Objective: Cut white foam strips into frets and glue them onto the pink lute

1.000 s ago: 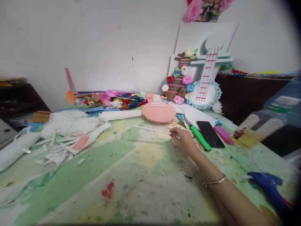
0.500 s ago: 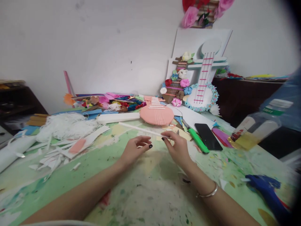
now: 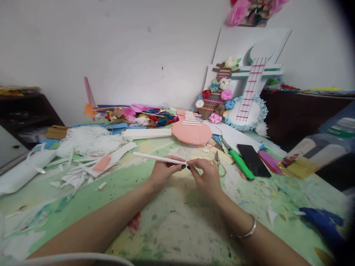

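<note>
A thin white stick (image 3: 146, 156), perhaps rolled paper, lies slantwise between my hands above the table. My left hand (image 3: 161, 174) is closed around its right part, thumb on the near side. At the stick's right end, my right hand (image 3: 207, 176) pinches with thumb and forefinger, the tips almost meeting my left thumb. Small gold-handled scissors (image 3: 217, 157) lie just beyond my right hand. Behind the hands rests a pink paper lute (image 3: 191, 132) with white bars and thin strings.
At left are a heap of white string (image 3: 90, 142) and paper scraps (image 3: 73, 177). A green utility knife (image 3: 242, 164), a black phone (image 3: 253, 159), a bottle (image 3: 310, 155) and a blue glue gun (image 3: 323, 223) are at right. Two decorated model instruments (image 3: 246, 107) lean at the back.
My left hand has closed on the stick, which was only in my right hand before. The stick has come nearer and my hands are closer together. The view has shifted slightly left.
</note>
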